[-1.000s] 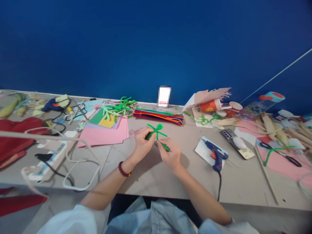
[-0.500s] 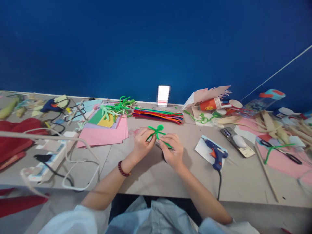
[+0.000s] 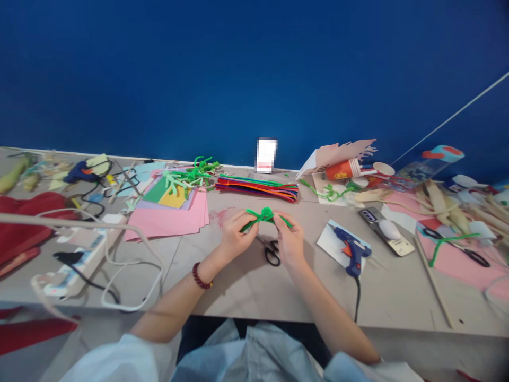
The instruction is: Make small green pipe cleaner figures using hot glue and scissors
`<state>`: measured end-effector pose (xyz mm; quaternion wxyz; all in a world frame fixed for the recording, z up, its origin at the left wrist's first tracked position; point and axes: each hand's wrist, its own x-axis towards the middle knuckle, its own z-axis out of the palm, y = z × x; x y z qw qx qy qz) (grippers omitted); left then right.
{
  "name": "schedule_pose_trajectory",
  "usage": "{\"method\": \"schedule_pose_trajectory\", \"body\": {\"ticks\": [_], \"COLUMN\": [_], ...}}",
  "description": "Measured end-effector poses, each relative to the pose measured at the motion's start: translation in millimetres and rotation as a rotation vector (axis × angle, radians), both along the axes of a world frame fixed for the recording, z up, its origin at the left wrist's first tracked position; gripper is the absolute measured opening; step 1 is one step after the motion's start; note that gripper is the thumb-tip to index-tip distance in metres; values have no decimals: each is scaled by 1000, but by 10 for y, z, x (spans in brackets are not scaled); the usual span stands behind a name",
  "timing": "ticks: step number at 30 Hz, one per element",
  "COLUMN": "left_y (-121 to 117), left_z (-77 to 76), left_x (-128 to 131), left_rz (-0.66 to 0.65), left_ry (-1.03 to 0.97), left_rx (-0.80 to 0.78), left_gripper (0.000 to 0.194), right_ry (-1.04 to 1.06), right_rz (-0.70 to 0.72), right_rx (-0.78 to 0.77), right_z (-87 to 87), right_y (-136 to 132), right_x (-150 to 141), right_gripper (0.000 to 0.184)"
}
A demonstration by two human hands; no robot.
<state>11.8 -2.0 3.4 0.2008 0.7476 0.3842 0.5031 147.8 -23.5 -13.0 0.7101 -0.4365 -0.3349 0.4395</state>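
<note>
both forearms reach forward, the left hand (image 3: 235, 239) and right hand (image 3: 288, 240) pinching one green pipe cleaner figure (image 3: 265, 215) between their fingers, above one pair of black-handled scissors (image 3: 271, 253) lying on the tabletop (image 3: 246, 289).

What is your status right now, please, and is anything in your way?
Left hand and right hand pinching twisted green pipe cleaners. Black-handled scissors lying just below, not blocking.

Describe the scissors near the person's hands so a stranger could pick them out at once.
On the long work table, find the green pipe-cleaner shape held in the person's left hand and right hand. Just below them, black-handled scissors lie on the tabletop. The other pair sits on pink paper far right.
</note>
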Motion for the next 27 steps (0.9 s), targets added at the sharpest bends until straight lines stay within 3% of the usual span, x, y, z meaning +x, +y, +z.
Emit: {"method": "schedule_pose_trajectory", "body": {"ticks": [4,8,10,16,24,27], "left_y": [23,61,72,106,160,156], "left_z": [-4,12,25,39,-1,-17], "left_x": [22,20,25,28,-36,-19], "left_rz": [-97,-276,-307,-268,-387,-357], "left_ry": [-167,-377,-465,-619,-547,-559], "left_rx": [-298,-744,-879,-1027,-1185,-1179], "left_gripper": [12,28,33,27,25,25], "right_ry": [117,77,45,-48,-180,-194], "right_rz": [20,6,5,22,115,137], "right_rx": [-54,-52,-48,-40,-54,-56], "right_z": [22,63,76,88,144,175], "right_y": [4,-1,-1,5,14,10], "right_x": [0,13,25,75,142,148], "right_gripper": [16,16,16,17,18,19]}}
